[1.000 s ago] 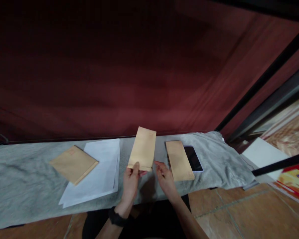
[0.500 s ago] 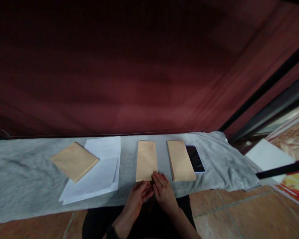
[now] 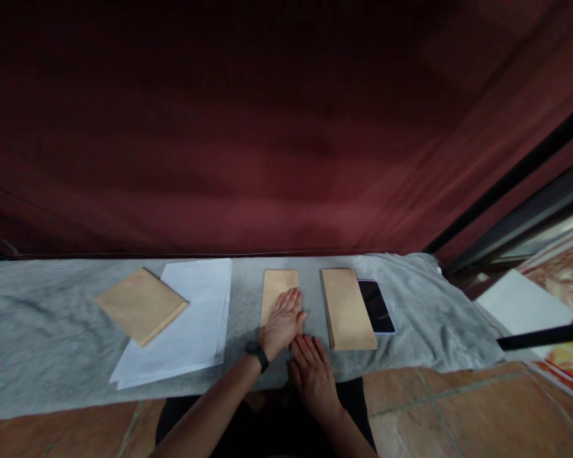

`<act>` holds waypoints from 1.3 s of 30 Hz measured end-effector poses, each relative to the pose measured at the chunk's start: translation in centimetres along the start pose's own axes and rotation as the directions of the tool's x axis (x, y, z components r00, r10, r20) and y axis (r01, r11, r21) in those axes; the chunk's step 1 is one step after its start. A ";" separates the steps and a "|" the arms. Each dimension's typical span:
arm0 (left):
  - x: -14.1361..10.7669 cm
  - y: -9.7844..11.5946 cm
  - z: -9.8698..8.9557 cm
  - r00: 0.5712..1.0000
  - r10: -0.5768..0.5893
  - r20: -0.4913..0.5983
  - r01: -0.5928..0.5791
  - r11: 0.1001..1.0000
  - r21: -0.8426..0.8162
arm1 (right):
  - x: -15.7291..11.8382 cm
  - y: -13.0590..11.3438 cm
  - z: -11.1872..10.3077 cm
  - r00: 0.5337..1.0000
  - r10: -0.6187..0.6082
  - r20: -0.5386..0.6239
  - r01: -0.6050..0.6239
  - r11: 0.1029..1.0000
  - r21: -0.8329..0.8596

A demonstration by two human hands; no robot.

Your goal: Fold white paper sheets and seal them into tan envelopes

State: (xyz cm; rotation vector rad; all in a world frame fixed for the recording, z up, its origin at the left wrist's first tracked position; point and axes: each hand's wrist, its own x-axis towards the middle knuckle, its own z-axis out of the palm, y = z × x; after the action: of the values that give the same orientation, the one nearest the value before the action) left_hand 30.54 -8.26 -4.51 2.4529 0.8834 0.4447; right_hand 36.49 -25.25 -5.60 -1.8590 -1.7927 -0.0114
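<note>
A brown paper envelope [image 3: 275, 280] lies upright on the grey cloth in front of me, its lower part covered by my hands. My left hand [image 3: 282, 320] rests flat on it, fingers stretched out toward its upper right; a dark band circles that wrist. Just below, my right hand [image 3: 311, 372] lies with its fingers extended at the envelope's lower right edge. Whether its fingertips touch the paper, I cannot tell. To the right sits a stack of brown envelopes [image 3: 348, 310].
A phone [image 3: 377, 306] lies partly under the stack. Left are white paper sheets [image 3: 191, 331] with another brown envelope [image 3: 141, 305] on top. Grey cloth [image 3: 42, 331] covers the long surface, backed by a dark red panel [image 3: 267, 191]. Black bars [image 3: 544, 336] cross at the right.
My left hand has moved up from the envelope's bottom edge onto its face and flattened out. My right hand has slid slightly down.
</note>
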 end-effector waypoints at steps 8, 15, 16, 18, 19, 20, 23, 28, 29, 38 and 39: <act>2.2 -0.8 0.8 1.000 -0.020 -0.016 0.020 0.998 0.060 | -0.1 0.2 -0.2 1.000 0.001 0.001 -0.001 0.999 0.052; -1.4 -0.3 -1.1 0.991 0.068 0.117 -0.073 0.997 0.035 | -0.5 1.3 0.1 1.000 -0.011 -0.007 0.012 0.989 0.148; -2.1 -0.1 -1.4 0.988 0.063 0.139 -0.069 0.997 0.032 | -0.4 1.4 0.2 1.000 -0.011 -0.011 0.013 0.987 0.158; -3.2 0.2 -1.8 0.984 0.047 0.172 -0.049 0.999 0.011 | -0.3 1.5 0.2 1.000 -0.012 -0.018 0.015 0.984 0.176; -3.7 0.3 -2.0 0.982 0.042 0.182 -0.041 0.999 -0.008 | -0.3 1.5 0.2 1.000 -0.013 -0.017 0.016 0.983 0.184; -4.1 0.4 -2.2 0.982 0.044 0.186 -0.039 0.999 -0.033 | -0.2 1.4 0.1 1.000 -0.015 -0.015 0.017 0.982 0.190; -5.3 0.4 -2.4 0.985 0.070 0.158 -0.053 0.993 -0.104 | -0.1 1.4 -0.1 1.000 -0.010 0.000 0.009 0.982 0.190; -7.6 -0.3 -2.1 0.996 -0.089 0.016 0.090 0.994 -0.058 | -0.1 1.2 -0.4 1.000 -0.005 -0.002 0.006 0.986 0.168; -8.2 -0.5 -1.9 0.988 -0.151 -0.044 0.149 0.988 -0.044 | -0.1 1.1 -0.4 1.000 -0.005 -0.008 0.007 0.986 0.165; -9.6 -0.3 -1.1 0.880 -0.352 -0.319 0.312 0.935 -0.169 | 1.4 -0.9 0.2 0.994 0.101 -0.040 -0.101 0.995 0.005; -9.3 -0.3 -1.4 0.869 -0.370 -0.329 0.313 0.925 -0.215 | 1.5 -1.0 0.3 0.994 0.104 -0.038 -0.105 0.994 -0.022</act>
State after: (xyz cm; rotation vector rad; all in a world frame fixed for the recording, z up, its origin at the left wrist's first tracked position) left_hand 22.92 -13.76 -4.80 2.0413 1.3548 0.8186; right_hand 35.63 -23.74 -4.94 -1.9544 -1.6756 -0.0279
